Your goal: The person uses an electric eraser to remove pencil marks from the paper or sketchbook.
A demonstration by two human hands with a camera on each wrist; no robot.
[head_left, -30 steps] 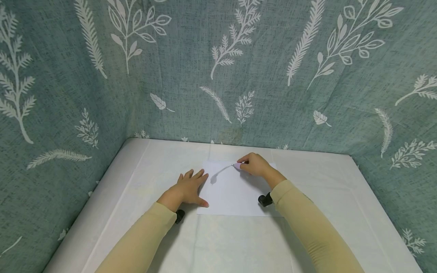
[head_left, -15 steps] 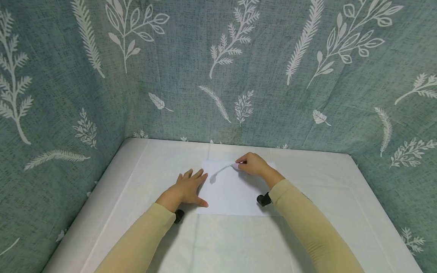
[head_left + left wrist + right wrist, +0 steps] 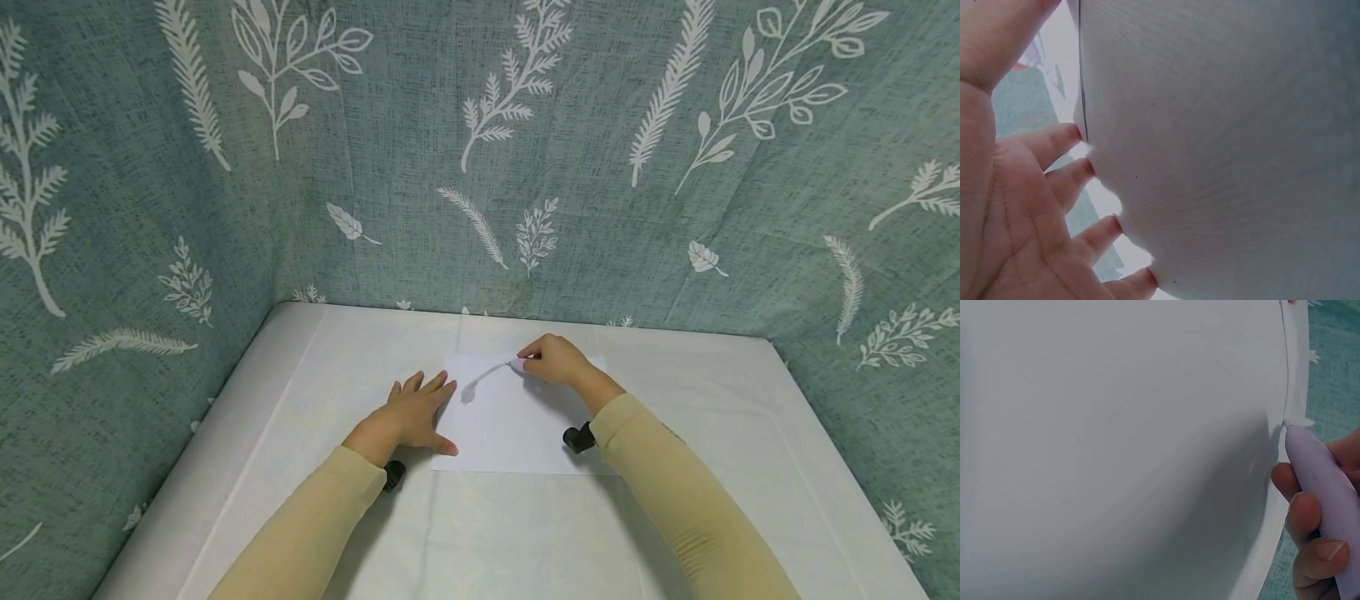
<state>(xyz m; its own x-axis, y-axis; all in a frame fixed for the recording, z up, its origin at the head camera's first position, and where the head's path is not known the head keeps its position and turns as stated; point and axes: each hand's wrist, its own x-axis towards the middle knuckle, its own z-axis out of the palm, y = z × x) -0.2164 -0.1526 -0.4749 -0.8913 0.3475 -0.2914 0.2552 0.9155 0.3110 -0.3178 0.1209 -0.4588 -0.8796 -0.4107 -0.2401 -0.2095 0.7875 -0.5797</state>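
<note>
Currently, left hand (image 3: 408,417) spread over edge of rectangular white paper (image 3: 502,437), gripping nothing; right hand (image 3: 561,362) grips smooth lilac pen-shaped tool (image 3: 1319,465); too-light left pressure could let paper skid.

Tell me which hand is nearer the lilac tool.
Right: the right hand grips the lilac tool. The left hand is apart from it, spread at the left edge of the paper.

The right hand (image 3: 1307,520) grips a pale purple tool (image 3: 1327,490).
</note>
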